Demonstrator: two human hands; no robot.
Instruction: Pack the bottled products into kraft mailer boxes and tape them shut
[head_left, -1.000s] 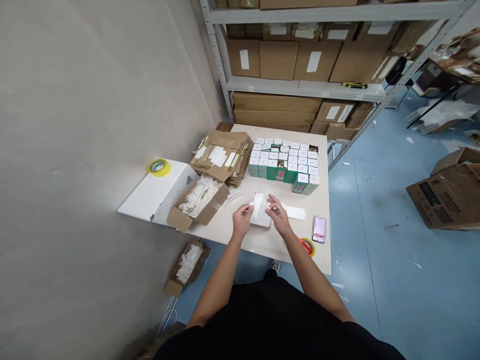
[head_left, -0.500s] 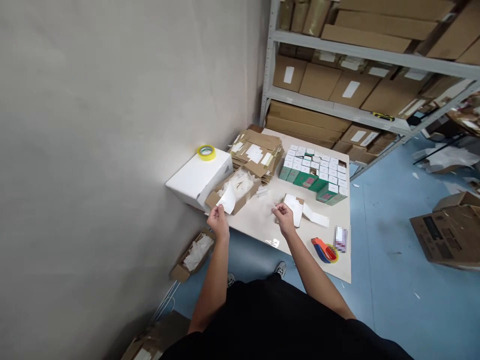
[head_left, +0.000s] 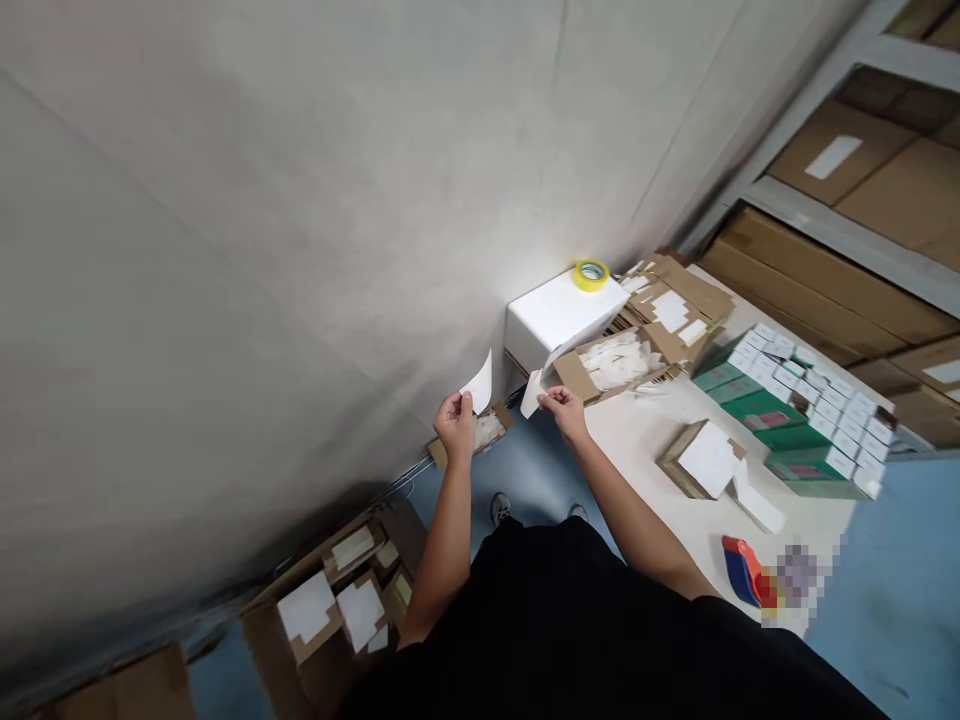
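Note:
My left hand (head_left: 455, 425) pinches a curled white paper sheet (head_left: 480, 384), like a label, between thumb and fingers. A white paper strip (head_left: 532, 396) hangs from the closed fingertips of my right hand (head_left: 564, 411). Both hands are raised over the floor at the table's left end, the two papers apart. Close to my right hand, an open carton (head_left: 576, 378) is full of crumpled white paper scraps. On the white table (head_left: 637, 455) a small brown box (head_left: 681, 468) bears a white label, with a folded white strip (head_left: 759, 503) beside it.
A yellow tape roll (head_left: 591, 275) lies on a white box (head_left: 551, 315) by the wall. Flattened cardboard (head_left: 679, 290), green-and-white boxes (head_left: 795, 415) and an orange-blue tape dispenser (head_left: 742, 572) are on the table. A carton of labelled parcels (head_left: 270, 650) stands at lower left; shelves rise at right.
The view has swung left, so the table now lies further right. My hands have moved closer together, off the table's edge. A white strip now shows in my right hand.

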